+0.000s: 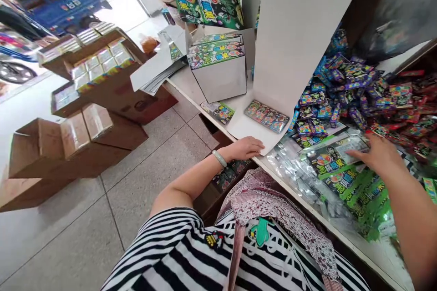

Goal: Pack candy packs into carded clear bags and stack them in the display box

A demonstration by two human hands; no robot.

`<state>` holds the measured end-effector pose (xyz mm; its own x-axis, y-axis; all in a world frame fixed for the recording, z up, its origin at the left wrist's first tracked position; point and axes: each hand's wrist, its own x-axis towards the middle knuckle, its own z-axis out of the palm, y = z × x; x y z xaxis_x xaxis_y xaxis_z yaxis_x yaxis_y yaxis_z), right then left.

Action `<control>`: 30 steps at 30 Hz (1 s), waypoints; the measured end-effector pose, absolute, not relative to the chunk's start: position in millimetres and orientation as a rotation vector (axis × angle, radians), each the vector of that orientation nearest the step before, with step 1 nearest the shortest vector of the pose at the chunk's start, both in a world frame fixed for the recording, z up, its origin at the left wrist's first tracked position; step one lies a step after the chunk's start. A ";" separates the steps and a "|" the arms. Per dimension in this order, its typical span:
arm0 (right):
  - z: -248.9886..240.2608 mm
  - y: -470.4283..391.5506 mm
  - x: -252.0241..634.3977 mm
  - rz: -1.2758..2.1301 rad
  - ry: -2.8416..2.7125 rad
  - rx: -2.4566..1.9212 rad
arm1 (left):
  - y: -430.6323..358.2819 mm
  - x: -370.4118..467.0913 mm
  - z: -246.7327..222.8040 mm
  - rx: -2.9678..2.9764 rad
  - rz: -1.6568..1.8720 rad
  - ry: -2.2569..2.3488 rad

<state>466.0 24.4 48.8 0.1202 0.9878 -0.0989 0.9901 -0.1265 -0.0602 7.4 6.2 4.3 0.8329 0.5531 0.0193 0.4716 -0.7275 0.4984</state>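
While bent white cardboard sheet [293, 32] is being touched by left hand [246, 147] (grip unclear), right hand [382, 154] spread, flat multicoloured pack [266, 116] risks being slid off by tilting.

Lone head-worn view, facing forward and down, close above striped shirt [180, 254] and table [389, 254], frame tilted.

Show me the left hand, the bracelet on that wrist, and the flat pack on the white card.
Left hand [245, 148]: head view, on the back of the hand.
Bracelet [219, 158]: head view, on its band.
Flat pack [266, 116]: head view, middle of its upper face.
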 end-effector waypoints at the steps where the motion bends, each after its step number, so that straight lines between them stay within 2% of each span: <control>1: 54.0 24.0 464.6 -0.264 2.036 2.410 | 5.9 5.8 5.7 2.509 0.219 0.791; 4: 76.7 18.2 463.2 -0.574 1.969 2.589 | 1.4 -1.9 11.2 2.457 0.186 0.924; 6: 92.4 13.0 468.0 -0.589 1.978 2.654 | 0.6 -2.6 16.7 2.430 0.209 0.940; 9: 113.0 3.3 474.5 -0.564 1.987 2.756 | 4.9 22.4 33.0 2.319 0.556 0.943; 13: 135.8 -14.8 452.8 -0.722 2.315 2.752 | 7.1 115.1 67.1 2.056 0.878 0.878; 17: 148.6 -37.4 423.5 -0.995 2.537 2.745 | 12.6 201.4 87.7 1.861 0.736 0.856; 19: 149.9 -48.7 421.5 -1.344 2.508 2.728 | 13.2 216.1 93.6 1.904 0.709 0.856; 22: 147.2 -62.6 429.0 -1.982 2.274 2.407 | 7.6 210.5 103.9 2.134 0.689 0.714; 26: 139.5 -70.7 431.6 -2.078 2.245 2.328 | -5.4 195.9 116.4 2.522 0.563 0.560; 30: 135.3 -70.2 419.7 -2.316 2.305 2.222 | -20.1 195.5 117.4 2.804 0.540 0.759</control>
<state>419.7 -70.2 135.3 -0.1555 0.9787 -0.1343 0.1297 -0.1146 -0.9849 195.5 -20.1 117.4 0.8030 0.5173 0.2960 0.4495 -0.8517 0.2693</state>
